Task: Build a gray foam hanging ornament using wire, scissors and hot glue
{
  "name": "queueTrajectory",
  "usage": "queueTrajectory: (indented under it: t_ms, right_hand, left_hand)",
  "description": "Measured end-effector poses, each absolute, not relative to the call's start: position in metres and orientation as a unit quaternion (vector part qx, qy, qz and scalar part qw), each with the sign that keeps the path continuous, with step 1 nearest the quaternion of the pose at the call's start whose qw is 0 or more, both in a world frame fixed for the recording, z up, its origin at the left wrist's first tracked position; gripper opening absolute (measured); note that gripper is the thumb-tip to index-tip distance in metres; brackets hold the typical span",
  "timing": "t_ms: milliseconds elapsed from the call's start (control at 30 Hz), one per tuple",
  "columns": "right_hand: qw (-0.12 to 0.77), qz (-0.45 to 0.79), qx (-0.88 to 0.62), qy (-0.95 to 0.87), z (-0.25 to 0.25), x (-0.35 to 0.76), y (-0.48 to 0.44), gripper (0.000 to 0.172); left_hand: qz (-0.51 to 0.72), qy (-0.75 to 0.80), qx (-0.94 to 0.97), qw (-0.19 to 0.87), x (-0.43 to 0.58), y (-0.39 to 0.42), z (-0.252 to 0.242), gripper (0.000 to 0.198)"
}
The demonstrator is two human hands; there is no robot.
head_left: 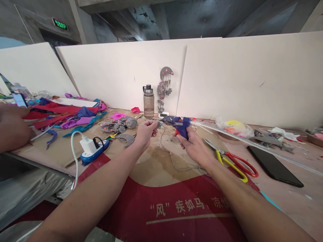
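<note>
My right hand (193, 143) is wrapped around the handle of a blue hot glue gun (183, 123), whose nozzle points left. A long clear glue stick (234, 135) trails from its back end to the right. My left hand (146, 132) is closed in a pinch on a small greyish-green piece (159, 125), close to the nozzle; its exact shape is too small to make out. From near that piece a grey yarn (172, 158) loops down over the cardboard. Left of my hand lie a grey felt crescent (127, 139) and a ball of grey yarn (131, 122).
Scissors (230, 160) with red and yellow handles and a black phone (275, 166) lie at right. A bottle (148, 102) stands behind, near a hanging felt moon ornament (166, 71). A blue power strip (94, 153), cloth strips (63, 110) and another person's arm (15, 127) are at left.
</note>
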State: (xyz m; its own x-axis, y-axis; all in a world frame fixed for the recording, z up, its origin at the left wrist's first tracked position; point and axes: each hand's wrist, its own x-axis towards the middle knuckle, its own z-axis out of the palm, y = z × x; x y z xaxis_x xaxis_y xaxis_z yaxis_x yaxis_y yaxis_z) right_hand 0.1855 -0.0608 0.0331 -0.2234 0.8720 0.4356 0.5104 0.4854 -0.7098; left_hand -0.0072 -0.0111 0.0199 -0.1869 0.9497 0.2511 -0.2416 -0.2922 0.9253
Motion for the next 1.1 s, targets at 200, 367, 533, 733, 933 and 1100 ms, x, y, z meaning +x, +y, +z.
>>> queueTrajectory:
  t_ms: [200,367,533,733,933,1100]
  right_hand:
    - [0.401,0.204,-0.476,-0.756,0.0364,0.1836,-0.0642,0.027]
    - [0.406,0.188,-0.468,-0.762,0.0328,0.1838,-0.0617,0.040]
    - [0.408,0.165,-0.473,-0.763,0.0309,0.1834,-0.0611,0.046]
    - [0.397,0.148,-0.486,-0.765,0.0322,0.1829,-0.0607,0.045]
    - [0.396,0.145,-0.485,-0.766,0.0309,0.1824,-0.0606,0.047]
    - [0.400,0.141,-0.483,-0.766,0.0286,0.1825,-0.0593,0.043]
  left_hand:
    - [0.667,0.388,0.444,0.456,-0.0065,-0.0131,0.0229,0.025]
    - [0.668,0.390,0.445,0.451,-0.0078,-0.0123,0.0227,0.027]
    - [0.666,0.399,0.448,0.444,-0.0065,-0.0117,0.0225,0.026]
    - [0.669,0.404,0.444,0.439,-0.0061,-0.0133,0.0248,0.023]
    - [0.663,0.404,0.451,0.440,-0.0056,-0.0138,0.0249,0.021]
    - [0.669,0.402,0.448,0.436,-0.0050,-0.0157,0.0267,0.021]
